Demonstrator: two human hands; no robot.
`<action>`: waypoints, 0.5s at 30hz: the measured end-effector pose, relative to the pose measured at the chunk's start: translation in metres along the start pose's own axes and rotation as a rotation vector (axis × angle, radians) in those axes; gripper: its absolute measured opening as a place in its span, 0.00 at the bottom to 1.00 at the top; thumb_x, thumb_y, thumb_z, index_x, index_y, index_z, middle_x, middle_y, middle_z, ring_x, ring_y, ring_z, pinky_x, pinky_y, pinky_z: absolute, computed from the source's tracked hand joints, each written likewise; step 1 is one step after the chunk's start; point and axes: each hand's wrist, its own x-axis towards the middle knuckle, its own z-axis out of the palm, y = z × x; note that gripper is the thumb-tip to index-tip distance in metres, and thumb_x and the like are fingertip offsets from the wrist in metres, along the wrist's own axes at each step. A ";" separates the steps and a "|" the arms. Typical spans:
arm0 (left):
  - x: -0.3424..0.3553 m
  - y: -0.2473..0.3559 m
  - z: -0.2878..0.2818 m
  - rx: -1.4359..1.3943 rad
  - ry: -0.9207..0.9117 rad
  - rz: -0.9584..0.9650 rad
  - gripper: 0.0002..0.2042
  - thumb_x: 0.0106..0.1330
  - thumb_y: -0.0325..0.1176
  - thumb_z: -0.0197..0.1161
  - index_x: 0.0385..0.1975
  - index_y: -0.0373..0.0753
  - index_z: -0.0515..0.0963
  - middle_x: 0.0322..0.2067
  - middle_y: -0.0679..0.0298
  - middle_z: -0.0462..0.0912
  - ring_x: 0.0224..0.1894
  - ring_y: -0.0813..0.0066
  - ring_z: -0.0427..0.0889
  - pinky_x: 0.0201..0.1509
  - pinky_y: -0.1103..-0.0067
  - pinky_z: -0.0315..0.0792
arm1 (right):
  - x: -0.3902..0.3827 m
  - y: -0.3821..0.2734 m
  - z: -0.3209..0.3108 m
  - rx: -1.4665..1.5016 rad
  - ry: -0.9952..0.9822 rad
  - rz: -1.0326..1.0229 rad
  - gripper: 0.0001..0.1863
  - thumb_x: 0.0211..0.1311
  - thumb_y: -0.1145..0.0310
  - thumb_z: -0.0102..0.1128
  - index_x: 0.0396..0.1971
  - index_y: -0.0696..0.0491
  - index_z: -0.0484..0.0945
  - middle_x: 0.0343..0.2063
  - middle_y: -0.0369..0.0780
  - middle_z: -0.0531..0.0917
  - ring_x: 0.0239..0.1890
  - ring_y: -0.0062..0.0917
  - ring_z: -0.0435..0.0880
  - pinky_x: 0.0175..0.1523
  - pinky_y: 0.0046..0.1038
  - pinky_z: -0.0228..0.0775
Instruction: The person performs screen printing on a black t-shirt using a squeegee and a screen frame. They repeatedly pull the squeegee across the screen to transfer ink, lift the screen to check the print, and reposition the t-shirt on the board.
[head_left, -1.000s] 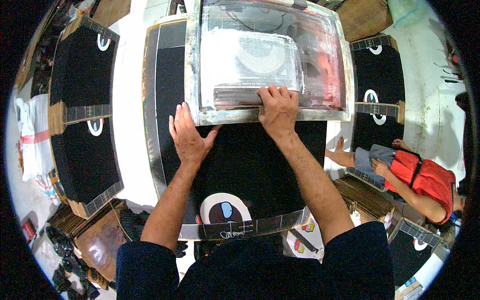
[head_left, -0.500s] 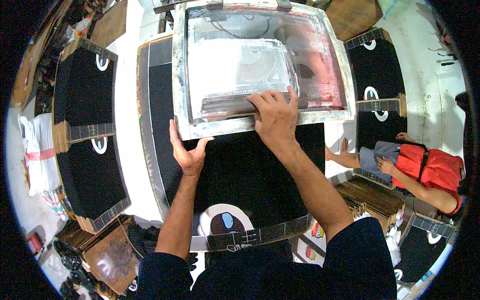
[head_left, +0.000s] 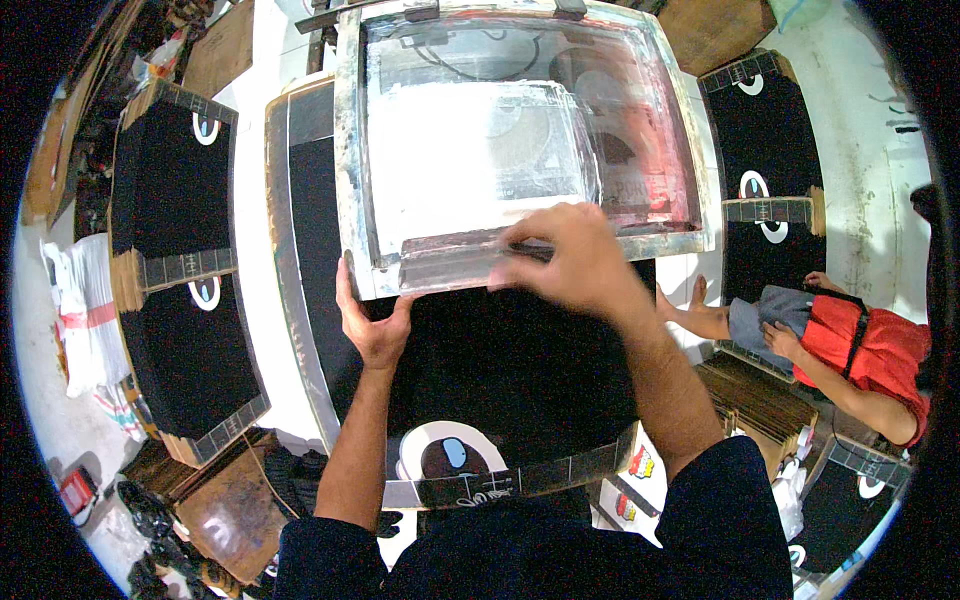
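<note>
A screen printing frame (head_left: 350, 180) with a paint-smeared rim lies tilted over a black sheet (head_left: 510, 360) that carries a white, brown and blue eye print (head_left: 455, 455). White and red ink stains its mesh (head_left: 450, 140). My left hand (head_left: 375, 325) grips the frame's near left corner, thumb on the near edge and fingers along the side. My right hand (head_left: 575, 260), blurred by motion, pinches a wide squeegee (head_left: 445, 265) with a clear blade. The squeegee lies over the frame's near rim; my fingers hide its right end.
Stacks of black printed sheets stand at left (head_left: 175, 180) and right (head_left: 765, 130). A person in a red top (head_left: 860, 340) sits at the right. Brown cardboard sheets (head_left: 755, 395) are stacked near that person. Dark hinge clamps (head_left: 570, 8) hold the frame's far edge.
The squeegee has come toward me, from inside the frame onto its near rim. My right hand has turned and changed its hold. The frame's near edge sits slightly closer to me.
</note>
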 end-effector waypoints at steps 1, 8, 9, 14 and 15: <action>0.000 0.000 0.000 0.005 -0.002 0.020 0.52 0.48 0.36 0.87 0.72 0.26 0.60 0.68 0.42 0.70 0.69 0.50 0.73 0.72 0.65 0.69 | 0.014 0.016 -0.014 0.245 -0.078 0.056 0.21 0.62 0.53 0.72 0.50 0.49 0.86 0.49 0.38 0.87 0.61 0.36 0.80 0.70 0.48 0.60; -0.001 -0.001 0.002 -0.023 -0.011 -0.005 0.50 0.49 0.30 0.85 0.73 0.30 0.61 0.67 0.45 0.71 0.69 0.53 0.73 0.72 0.66 0.68 | 0.089 0.096 -0.002 -0.748 0.260 -0.064 0.49 0.72 0.30 0.45 0.73 0.61 0.63 0.75 0.59 0.58 0.79 0.52 0.51 0.79 0.54 0.41; -0.001 -0.001 0.002 -0.016 -0.012 -0.002 0.49 0.50 0.30 0.84 0.73 0.30 0.61 0.67 0.45 0.71 0.69 0.53 0.73 0.72 0.66 0.68 | 0.093 0.100 0.002 -0.717 0.321 -0.147 0.50 0.71 0.28 0.43 0.73 0.61 0.64 0.75 0.59 0.58 0.79 0.52 0.50 0.79 0.54 0.38; -0.001 -0.003 0.002 0.024 -0.022 0.038 0.47 0.53 0.31 0.83 0.72 0.30 0.61 0.68 0.46 0.71 0.69 0.54 0.73 0.72 0.66 0.68 | 0.088 0.098 0.008 -0.775 0.201 -0.149 0.54 0.68 0.25 0.41 0.74 0.61 0.63 0.76 0.57 0.58 0.80 0.52 0.49 0.80 0.57 0.34; -0.001 -0.004 0.002 0.033 -0.023 0.052 0.47 0.53 0.31 0.83 0.72 0.30 0.62 0.68 0.46 0.71 0.69 0.54 0.73 0.72 0.67 0.68 | 0.087 0.095 0.006 -0.780 0.199 -0.130 0.52 0.69 0.26 0.43 0.74 0.59 0.62 0.76 0.57 0.58 0.80 0.51 0.48 0.80 0.56 0.34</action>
